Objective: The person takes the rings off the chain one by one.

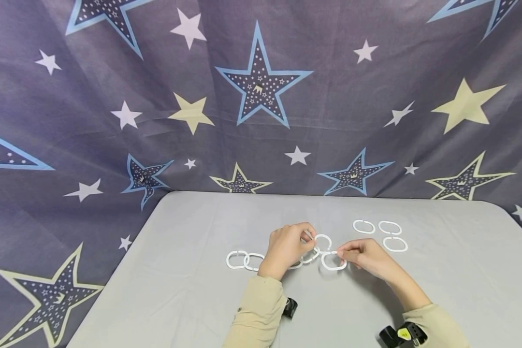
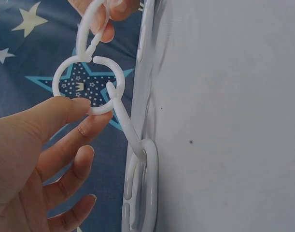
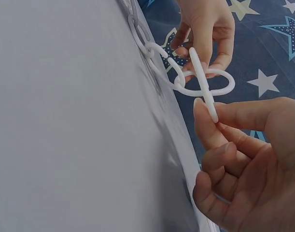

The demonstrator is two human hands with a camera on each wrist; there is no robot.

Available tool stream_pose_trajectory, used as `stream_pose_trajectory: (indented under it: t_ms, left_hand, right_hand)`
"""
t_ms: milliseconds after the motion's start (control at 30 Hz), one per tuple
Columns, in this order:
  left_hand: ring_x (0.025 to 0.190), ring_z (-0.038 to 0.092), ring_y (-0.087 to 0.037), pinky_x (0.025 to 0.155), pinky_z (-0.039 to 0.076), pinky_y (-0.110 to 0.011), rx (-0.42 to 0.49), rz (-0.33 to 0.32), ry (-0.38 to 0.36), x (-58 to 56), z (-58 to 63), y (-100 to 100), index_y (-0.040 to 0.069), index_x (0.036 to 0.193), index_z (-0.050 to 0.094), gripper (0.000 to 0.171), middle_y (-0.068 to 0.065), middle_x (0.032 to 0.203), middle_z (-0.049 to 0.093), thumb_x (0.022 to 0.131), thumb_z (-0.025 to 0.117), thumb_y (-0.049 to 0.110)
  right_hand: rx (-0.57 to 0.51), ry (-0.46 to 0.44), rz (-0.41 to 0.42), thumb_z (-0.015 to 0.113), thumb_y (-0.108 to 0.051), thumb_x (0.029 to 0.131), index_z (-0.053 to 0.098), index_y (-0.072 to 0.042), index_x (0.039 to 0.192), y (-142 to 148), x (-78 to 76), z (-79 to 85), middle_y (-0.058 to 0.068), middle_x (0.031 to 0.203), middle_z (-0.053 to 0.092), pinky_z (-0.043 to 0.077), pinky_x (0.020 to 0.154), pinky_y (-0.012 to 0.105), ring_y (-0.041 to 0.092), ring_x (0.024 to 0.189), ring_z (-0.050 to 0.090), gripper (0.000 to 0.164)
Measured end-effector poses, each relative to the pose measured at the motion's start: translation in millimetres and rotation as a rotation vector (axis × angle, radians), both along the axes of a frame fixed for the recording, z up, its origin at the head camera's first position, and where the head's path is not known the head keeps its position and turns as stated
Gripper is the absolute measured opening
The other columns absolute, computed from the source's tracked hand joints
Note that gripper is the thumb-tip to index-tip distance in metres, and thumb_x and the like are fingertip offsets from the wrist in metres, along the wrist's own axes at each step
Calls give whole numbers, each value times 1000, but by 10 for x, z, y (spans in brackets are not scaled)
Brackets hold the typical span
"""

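Note:
My left hand [image 1: 282,249] pinches a white plastic chain link [image 2: 56,81] between thumb and index finger. This link has a small gap in its side and hangs at the right end of a chain of several white links [image 2: 151,183], which trails leftward along the table. Another white link [image 3: 200,72] is pinched at one end between the thumb and index finger of my right hand [image 1: 367,258]. The two held links cross near the gap; whether they are fully hooked I cannot tell. My left hand hides the chain's middle in the head view.
Three loose white links, one of them the nearest link [image 1: 395,250], lie on the grey table [image 1: 178,232] beyond my right hand. A dark curtain with stars [image 1: 330,96] hangs behind the table. Each wrist wears a black camera [image 1: 290,308].

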State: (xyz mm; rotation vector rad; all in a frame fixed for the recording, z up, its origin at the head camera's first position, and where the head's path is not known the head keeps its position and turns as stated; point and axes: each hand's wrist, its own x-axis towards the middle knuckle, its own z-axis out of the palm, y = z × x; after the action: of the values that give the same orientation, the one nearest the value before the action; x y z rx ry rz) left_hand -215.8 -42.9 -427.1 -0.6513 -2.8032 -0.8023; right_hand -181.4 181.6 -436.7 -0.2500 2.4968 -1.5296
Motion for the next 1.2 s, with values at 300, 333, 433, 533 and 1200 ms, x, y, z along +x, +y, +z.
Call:
stream_pose_trajectory:
  t_ms: [300, 333, 433, 533, 1200]
  left_hand:
    - [77, 65, -6, 68, 46, -25, -2, 3, 2, 1, 17, 14, 30, 90, 71, 9, 21, 81, 71, 84, 77, 27]
    - [77, 65, -6, 68, 46, -25, -3, 4, 3, -1, 15, 15, 30, 90, 71, 9, 21, 81, 71, 84, 77, 27]
    - [77, 65, -6, 68, 46, -25, -4, 9, 2, -5, 8, 17, 31, 90, 71, 9, 22, 81, 71, 84, 77, 28]
    - [77, 66, -6, 68, 46, -26, -6, 11, 3, -9, 2, 21, 31, 90, 71, 9, 21, 82, 71, 84, 77, 28]
    - [77, 66, -7, 70, 46, -27, -9, 11, -8, -2, 14, 25, 30, 93, 72, 9, 20, 83, 72, 85, 76, 28]
  right_hand:
    - [43, 17, -51, 68, -17, 92, 72, 6, 103, 162, -30, 41, 4, 65, 61, 34, 47, 23, 7, 49, 42, 26]
    - [33, 19, -52, 68, -17, 93, 71, 7, 103, 183, -33, 46, 4, 66, 62, 34, 47, 22, 6, 49, 41, 26]
    - [9, 17, -63, 67, -17, 94, 69, 10, 107, 252, -37, 59, 3, 65, 59, 35, 47, 22, 6, 49, 41, 30]
    - [11, 34, -93, 65, -16, 95, 67, 12, 110, 322, -41, 71, 2, 63, 57, 39, 48, 25, 7, 50, 43, 32]
    - [33, 93, -214, 62, -10, 97, 61, 20, 113, 717, -123, 4, 4, 69, 61, 47, 52, 25, 8, 56, 50, 34]
